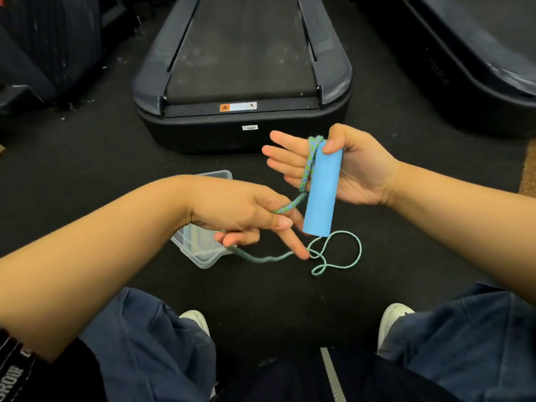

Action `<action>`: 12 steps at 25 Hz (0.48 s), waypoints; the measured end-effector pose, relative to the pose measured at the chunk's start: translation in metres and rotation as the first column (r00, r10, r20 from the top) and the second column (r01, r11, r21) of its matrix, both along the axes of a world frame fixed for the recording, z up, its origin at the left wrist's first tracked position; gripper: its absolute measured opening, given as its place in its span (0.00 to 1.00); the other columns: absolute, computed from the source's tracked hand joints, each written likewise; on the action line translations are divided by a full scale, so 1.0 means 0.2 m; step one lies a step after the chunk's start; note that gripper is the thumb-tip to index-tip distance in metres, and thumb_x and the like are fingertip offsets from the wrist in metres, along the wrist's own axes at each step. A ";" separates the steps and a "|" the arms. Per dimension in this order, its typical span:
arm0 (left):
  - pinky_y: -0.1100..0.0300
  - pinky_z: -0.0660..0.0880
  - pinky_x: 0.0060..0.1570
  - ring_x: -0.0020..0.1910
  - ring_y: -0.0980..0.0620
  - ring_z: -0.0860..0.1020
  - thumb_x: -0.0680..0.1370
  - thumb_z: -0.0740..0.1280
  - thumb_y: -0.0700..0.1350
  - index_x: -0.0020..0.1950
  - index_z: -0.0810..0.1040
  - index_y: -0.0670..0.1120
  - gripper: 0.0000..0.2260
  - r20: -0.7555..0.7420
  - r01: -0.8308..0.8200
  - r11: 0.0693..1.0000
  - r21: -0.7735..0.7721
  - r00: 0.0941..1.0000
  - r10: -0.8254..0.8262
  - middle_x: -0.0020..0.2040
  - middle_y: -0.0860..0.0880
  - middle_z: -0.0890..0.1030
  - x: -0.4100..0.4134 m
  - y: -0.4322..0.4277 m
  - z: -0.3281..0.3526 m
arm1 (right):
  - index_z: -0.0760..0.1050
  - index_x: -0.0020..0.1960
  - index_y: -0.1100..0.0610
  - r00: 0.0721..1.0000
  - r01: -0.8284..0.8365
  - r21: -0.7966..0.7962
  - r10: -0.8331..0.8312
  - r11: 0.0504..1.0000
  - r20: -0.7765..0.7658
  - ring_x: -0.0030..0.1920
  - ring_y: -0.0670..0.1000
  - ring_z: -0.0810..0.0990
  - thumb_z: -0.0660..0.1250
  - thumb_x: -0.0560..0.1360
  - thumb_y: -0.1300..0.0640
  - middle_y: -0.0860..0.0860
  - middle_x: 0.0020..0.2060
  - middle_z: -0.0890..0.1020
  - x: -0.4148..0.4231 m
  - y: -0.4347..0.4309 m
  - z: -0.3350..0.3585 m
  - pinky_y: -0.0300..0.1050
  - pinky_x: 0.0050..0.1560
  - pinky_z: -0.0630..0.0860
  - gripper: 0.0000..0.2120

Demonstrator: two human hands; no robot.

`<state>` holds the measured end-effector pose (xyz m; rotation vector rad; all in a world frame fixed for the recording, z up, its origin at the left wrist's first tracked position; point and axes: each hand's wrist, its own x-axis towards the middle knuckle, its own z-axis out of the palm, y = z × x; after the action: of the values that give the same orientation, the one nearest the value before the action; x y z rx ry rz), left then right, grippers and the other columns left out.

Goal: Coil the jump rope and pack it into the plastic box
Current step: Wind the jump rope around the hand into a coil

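My right hand holds the jump rope's blue foam handle upright, thumb pressed on its top, fingers spread behind it. The green-blue braided rope runs from the handle's top down its left side into my left hand, which pinches it between thumb and fingers. The rest of the rope trails in loose loops on the black floor below the handle. The clear plastic box lies open on the floor, largely hidden under my left forearm and hand.
A black treadmill stands straight ahead on the dark floor, with another dark machine at the right and dark equipment at the left. My knees in blue trousers and white shoes fill the bottom.
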<state>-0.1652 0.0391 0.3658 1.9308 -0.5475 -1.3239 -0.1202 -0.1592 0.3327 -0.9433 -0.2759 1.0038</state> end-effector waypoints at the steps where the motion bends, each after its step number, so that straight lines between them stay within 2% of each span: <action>1: 0.69 0.68 0.16 0.20 0.58 0.75 0.82 0.54 0.42 0.66 0.68 0.45 0.14 -0.029 0.002 1.000 -0.001 1.000 -0.002 0.62 0.51 0.80 0.01 0.01 0.01 | 0.70 0.68 0.56 0.998 -0.051 -0.030 0.051 0.998 0.022 0.65 0.51 0.74 0.73 0.53 0.56 0.54 0.66 0.76 0.01 -0.01 0.01 0.47 0.68 0.67 0.42; 3: 0.67 0.72 0.18 0.29 0.53 0.83 0.82 0.53 0.42 0.67 0.69 0.47 0.14 -0.088 0.012 1.000 0.014 0.996 -0.010 0.62 0.52 0.80 0.02 0.04 0.05 | 0.70 0.67 0.56 0.974 -0.195 -0.143 0.209 0.970 0.092 0.65 0.49 0.74 0.71 0.56 0.57 0.52 0.64 0.77 0.01 -0.01 0.03 0.48 0.71 0.64 0.38; 5: 0.66 0.74 0.19 0.33 0.50 0.85 0.81 0.54 0.42 0.67 0.70 0.47 0.15 -0.119 0.024 0.998 0.050 0.993 -0.018 0.62 0.53 0.80 0.03 0.05 0.07 | 0.72 0.64 0.55 0.885 -0.325 -0.381 0.421 0.865 0.199 0.65 0.47 0.72 0.65 0.59 0.59 0.50 0.62 0.76 0.00 -0.01 0.06 0.44 0.68 0.66 0.32; 6: 0.66 0.75 0.19 0.34 0.49 0.85 0.81 0.54 0.42 0.66 0.70 0.47 0.15 -0.128 0.035 0.997 0.062 0.991 -0.027 0.62 0.53 0.80 0.03 0.06 0.08 | 0.77 0.56 0.55 0.807 -0.336 -0.544 0.533 0.769 0.254 0.58 0.46 0.75 0.64 0.60 0.58 0.50 0.55 0.79 -0.02 0.00 0.08 0.43 0.60 0.71 0.24; 7: 0.66 0.74 0.19 0.33 0.49 0.85 0.80 0.55 0.43 0.65 0.71 0.47 0.15 -0.134 0.049 0.996 0.073 0.990 -0.038 0.61 0.52 0.81 0.04 0.06 0.09 | 0.78 0.44 0.56 0.738 -0.289 -0.678 0.608 0.675 0.291 0.47 0.46 0.76 0.64 0.60 0.57 0.50 0.43 0.79 -0.04 0.01 0.10 0.43 0.48 0.71 0.13; 8: 0.66 0.74 0.18 0.33 0.49 0.84 0.79 0.56 0.45 0.64 0.72 0.46 0.15 -0.134 0.058 0.995 0.083 0.990 -0.046 0.59 0.52 0.82 0.04 0.06 0.10 | 0.75 0.34 0.56 0.695 -0.240 -0.747 0.647 0.621 0.314 0.36 0.45 0.74 0.64 0.61 0.57 0.47 0.32 0.77 -0.05 0.02 0.10 0.42 0.40 0.68 0.03; 9: 0.66 0.73 0.18 0.32 0.50 0.84 0.78 0.57 0.47 0.62 0.74 0.46 0.15 -0.123 0.058 0.994 0.092 0.991 -0.046 0.56 0.50 0.83 0.05 0.06 0.11 | 0.73 0.29 0.56 0.650 -0.239 -0.780 0.693 0.578 0.313 0.31 0.42 0.74 0.64 0.63 0.58 0.43 0.27 0.76 -0.06 0.01 0.10 0.40 0.37 0.66 0.05; 10: 0.67 0.73 0.17 0.30 0.50 0.84 0.78 0.58 0.49 0.60 0.76 0.47 0.14 -0.100 0.049 0.994 0.095 0.994 -0.040 0.53 0.49 0.85 0.06 0.07 0.11 | 0.75 0.29 0.56 0.630 -0.265 -0.803 0.726 0.534 0.274 0.32 0.39 0.77 0.63 0.65 0.59 0.41 0.29 0.80 -0.07 0.02 0.11 0.39 0.40 0.69 0.07; 11: 0.67 0.72 0.17 0.29 0.51 0.83 0.78 0.58 0.50 0.57 0.78 0.47 0.14 -0.065 0.037 0.995 0.090 0.997 -0.031 0.50 0.48 0.86 0.06 0.07 0.11 | 0.80 0.30 0.56 0.647 -0.304 -0.796 0.727 0.523 0.231 0.41 0.40 0.82 0.61 0.65 0.60 0.45 0.38 0.85 -0.08 0.03 0.11 0.39 0.48 0.73 0.10; 12: 0.68 0.71 0.16 0.28 0.52 0.83 0.78 0.58 0.50 0.54 0.79 0.47 0.13 -0.018 0.023 0.997 0.077 1.000 -0.021 0.46 0.48 0.86 0.07 0.07 0.11 | 0.83 0.32 0.54 0.658 -0.347 -0.776 0.726 0.527 0.199 0.51 0.48 0.83 0.60 0.63 0.60 0.53 0.49 0.85 -0.08 0.03 0.11 0.43 0.57 0.74 0.12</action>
<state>-0.1519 0.0541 0.3877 1.9791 -0.5172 -1.3929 -0.1363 -0.1533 0.3541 -1.9129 -0.7320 1.4993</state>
